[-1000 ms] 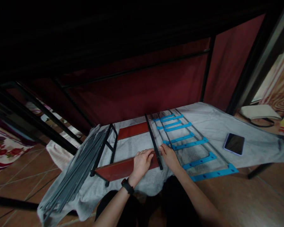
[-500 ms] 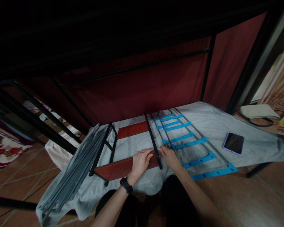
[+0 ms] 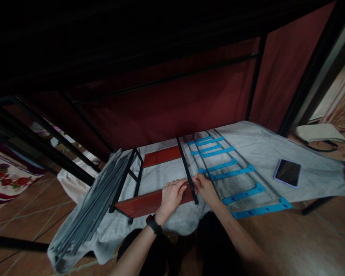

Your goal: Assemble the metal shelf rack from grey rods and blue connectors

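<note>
My left hand [image 3: 171, 196], with a black watch at the wrist, lies over the right end of a red-brown panel [image 3: 138, 204] set in a black metal frame. My right hand [image 3: 205, 189] is beside it, its fingers pinched on the black metal bar [image 3: 185, 166] that runs away from me across the grey cloth [image 3: 255, 147]. A second red-brown panel [image 3: 161, 156] lies farther back between the frame's bars. Just right of my right hand lie grey rods joined by several blue plastic connectors [image 3: 241, 193].
A bundle of grey rods [image 3: 89, 211] lies at the cloth's left edge. A phone [image 3: 287, 172] rests face up on the cloth at the right. A dark red fabric wall on a black frame [image 3: 189, 99] stands behind. The floor is brown tile [image 3: 290, 245].
Both hands stay at the joint between panel and bar, with only slight finger shifts. The camera has tilted a little.
</note>
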Demonstrator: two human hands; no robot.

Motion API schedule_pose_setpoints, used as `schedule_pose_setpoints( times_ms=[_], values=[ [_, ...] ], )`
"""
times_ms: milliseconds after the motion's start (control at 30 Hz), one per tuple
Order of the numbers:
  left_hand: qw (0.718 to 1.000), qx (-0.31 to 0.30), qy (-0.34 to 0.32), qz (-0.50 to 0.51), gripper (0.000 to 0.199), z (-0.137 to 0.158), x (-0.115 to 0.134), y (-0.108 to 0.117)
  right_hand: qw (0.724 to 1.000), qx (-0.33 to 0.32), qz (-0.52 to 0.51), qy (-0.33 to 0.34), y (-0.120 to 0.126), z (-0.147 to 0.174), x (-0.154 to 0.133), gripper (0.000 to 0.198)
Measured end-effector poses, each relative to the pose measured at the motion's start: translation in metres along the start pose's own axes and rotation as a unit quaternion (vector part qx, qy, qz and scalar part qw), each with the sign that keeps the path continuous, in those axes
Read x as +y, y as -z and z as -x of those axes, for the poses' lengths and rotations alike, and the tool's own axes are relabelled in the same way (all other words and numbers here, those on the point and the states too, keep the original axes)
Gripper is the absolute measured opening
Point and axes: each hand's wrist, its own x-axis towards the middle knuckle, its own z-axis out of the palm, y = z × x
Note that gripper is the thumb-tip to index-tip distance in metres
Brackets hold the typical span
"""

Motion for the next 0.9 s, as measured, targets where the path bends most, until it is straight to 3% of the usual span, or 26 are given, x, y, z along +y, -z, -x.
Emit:
schedule_pose_setpoints(
  times_ms=[233, 500, 600, 700, 800, 900],
  values=[
    [1.0, 0.006, 0.004, -0.008, 0.028, 0.002, 0.0023, 0.0018, 0.977, -0.026, 0.213, 0.012, 0.0046, -0.004, -0.0025, 0.027],
    [1.0, 0.012, -0.006, -0.011, 0.027, 0.0021, 0.0003, -0.0004, 0.991, -0.004, 0.131, -0.039, 0.0005, 0.0008, -0.0018, 0.044],
    [1.0, 0.011, -0.004, -0.014, 0.027, 0.0018, 0.0001, -0.0001, 0.995, 0.015, 0.103, -0.003, 0.0028, 0.0041, 0.0015, 0.031],
    [1.0, 0.008, -0.006, -0.011, 0.028, 0.0013, 0.0003, 0.0007, 0.997, -0.01, 0.062, 0.033, 0.0047, 0.0033, 0.004, 0.021],
    [1.0, 0.006, -0.005, -0.008, 0.028, 0.0012, 0.0003, 0.0011, 0.986, -0.024, 0.144, 0.076, 0.0066, -0.0005, 0.004, 0.02],
    [1.0, 0.008, -0.001, -0.009, 0.029, 0.0016, 0.0003, 0.001, 0.971, -0.031, 0.225, 0.076, 0.009, -0.0045, 0.0025, 0.024]
  ],
)
